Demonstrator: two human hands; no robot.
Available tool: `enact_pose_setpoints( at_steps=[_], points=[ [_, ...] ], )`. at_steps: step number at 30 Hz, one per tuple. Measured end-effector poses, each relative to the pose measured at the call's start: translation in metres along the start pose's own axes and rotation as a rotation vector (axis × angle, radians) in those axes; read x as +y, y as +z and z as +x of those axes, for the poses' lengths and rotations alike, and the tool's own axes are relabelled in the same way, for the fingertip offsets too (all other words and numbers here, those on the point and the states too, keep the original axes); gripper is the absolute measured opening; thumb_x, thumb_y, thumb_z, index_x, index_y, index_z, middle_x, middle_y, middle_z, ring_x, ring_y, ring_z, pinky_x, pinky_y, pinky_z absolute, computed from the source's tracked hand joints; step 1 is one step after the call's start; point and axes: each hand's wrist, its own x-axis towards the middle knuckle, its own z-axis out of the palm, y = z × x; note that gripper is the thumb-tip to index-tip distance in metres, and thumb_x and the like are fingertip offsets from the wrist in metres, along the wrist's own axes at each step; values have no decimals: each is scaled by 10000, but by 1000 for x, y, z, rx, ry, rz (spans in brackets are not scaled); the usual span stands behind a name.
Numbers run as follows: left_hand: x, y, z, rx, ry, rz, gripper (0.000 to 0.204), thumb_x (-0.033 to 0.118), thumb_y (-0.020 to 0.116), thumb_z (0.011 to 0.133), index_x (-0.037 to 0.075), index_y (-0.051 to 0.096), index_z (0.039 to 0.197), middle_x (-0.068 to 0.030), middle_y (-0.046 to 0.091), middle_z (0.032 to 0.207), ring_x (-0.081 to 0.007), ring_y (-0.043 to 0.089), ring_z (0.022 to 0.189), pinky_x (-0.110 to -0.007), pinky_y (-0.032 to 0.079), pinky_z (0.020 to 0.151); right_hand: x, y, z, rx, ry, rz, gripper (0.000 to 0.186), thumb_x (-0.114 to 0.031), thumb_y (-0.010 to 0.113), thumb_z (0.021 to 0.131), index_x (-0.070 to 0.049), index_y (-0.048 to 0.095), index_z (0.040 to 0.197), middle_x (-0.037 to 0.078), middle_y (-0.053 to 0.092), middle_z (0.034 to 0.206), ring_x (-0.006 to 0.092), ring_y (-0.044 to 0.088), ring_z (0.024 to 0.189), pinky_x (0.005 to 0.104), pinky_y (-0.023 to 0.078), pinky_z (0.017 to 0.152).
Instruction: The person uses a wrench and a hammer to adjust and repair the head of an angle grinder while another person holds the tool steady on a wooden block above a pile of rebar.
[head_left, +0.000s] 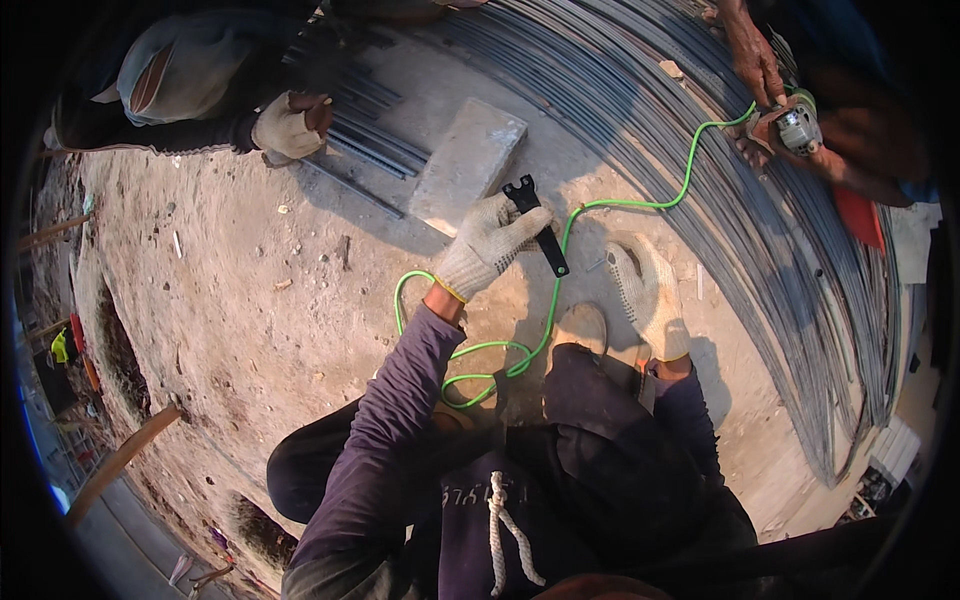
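Observation:
In my left hand (490,245), which wears a whitish knit glove, is a black pin spanner (548,248). Its forked end points up and away, and its handle end points down to the right. My right hand (652,297), also gloved, hangs over the ground beside my foot with its fingers apart and nothing visible in it. A green cord (622,203) passes close behind the spanner, loops near my knees and runs right to an angle grinder (798,128). Another person's bare hands (755,65) hold that grinder at the upper right.
A concrete block (468,165) lies just beyond my left hand. Long steel bars (640,110) sweep across the far and right side, with shorter cut bars (375,145) at the upper left. Another person's gloved hand (290,127) is beside those. A wooden stick (125,460) lies lower left.

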Motion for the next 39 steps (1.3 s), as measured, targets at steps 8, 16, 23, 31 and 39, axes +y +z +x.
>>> enact_pose_setpoints(
  at_steps=[8,16,23,31,39],
  points=[
    [20,25,-13,-44,-47,143,283,255,676,984,-20,724,1033,-36,721,902,-88,658,821,-260,549,749,-38,28,53,31,-203,156,175,-138,643,975,14,666,1058,129,685,936,194,688,785,315,543,709],
    [23,31,-18,-121,-64,191,262,243,677,975,3,731,1066,3,705,876,-57,611,765,-239,499,685,-7,34,51,-49,-182,184,208,-189,655,982,16,667,1008,81,653,802,125,598,712,295,495,649],
    [17,32,-18,-134,-92,32,300,297,714,957,20,737,1072,-2,714,891,-63,625,773,-232,503,672,-2,32,47,-135,215,387,236,-212,623,1007,20,661,1033,89,660,825,134,602,731,300,503,679],
    [6,-32,-2,202,-34,174,293,239,679,986,-39,691,1079,-70,724,946,-121,700,842,-278,601,728,102,-13,-59,53,447,-606,477,-390,740,888,-16,577,1135,219,680,1035,413,666,918,488,531,802],
    [-2,-47,7,215,-47,-175,302,176,692,972,-40,621,1171,-127,712,1018,-198,730,914,-304,631,747,196,-14,-190,-243,740,-331,619,-358,670,918,-44,414,1385,282,689,986,448,677,862,493,537,751]
  ],
)
